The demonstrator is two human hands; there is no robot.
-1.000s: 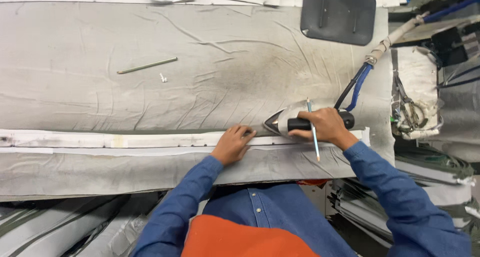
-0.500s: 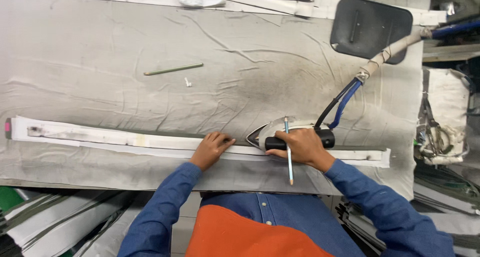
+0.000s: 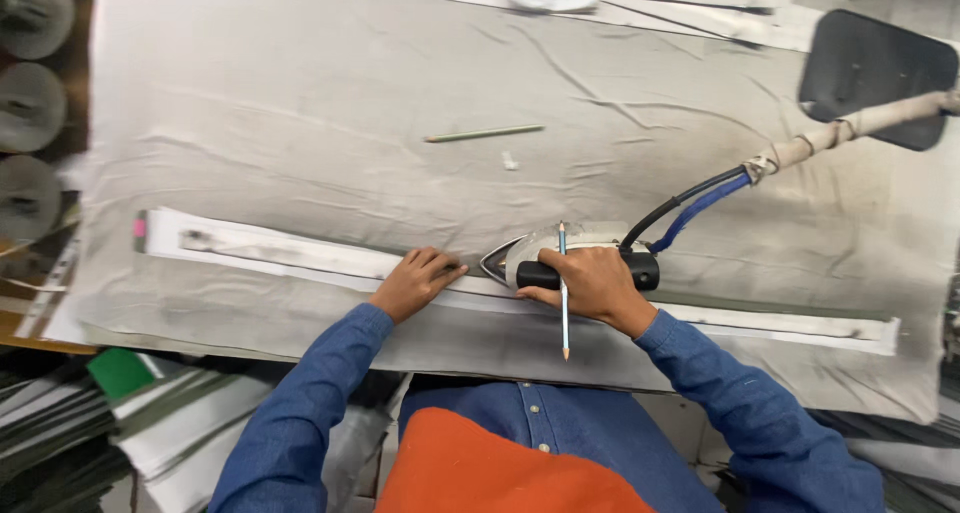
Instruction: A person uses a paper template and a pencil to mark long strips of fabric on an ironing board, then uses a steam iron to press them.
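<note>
My right hand [image 3: 590,288] grips the black handle of a steam iron [image 3: 530,258], whose pointed tip faces left on a long white fabric strip [image 3: 290,253]. A blue pencil [image 3: 563,293] is tucked between that hand's fingers, pointing toward me. My left hand [image 3: 415,281] lies flat on the strip just left of the iron's tip, fingers pressing the cloth. The strip runs from the left side of the grey padded table [image 3: 300,103] to its right end [image 3: 850,328].
A green pencil [image 3: 485,132] and a small white chalk piece [image 3: 509,160] lie mid-table. A black iron rest pad [image 3: 875,73] sits far right, with the wrapped hose and blue cable [image 3: 700,198] leading to the iron. Stacked fabric pieces [image 3: 150,423] lie below left.
The iron and both hands have slid leftward along the strip. The view has shifted so more of the strip's left end shows.
</note>
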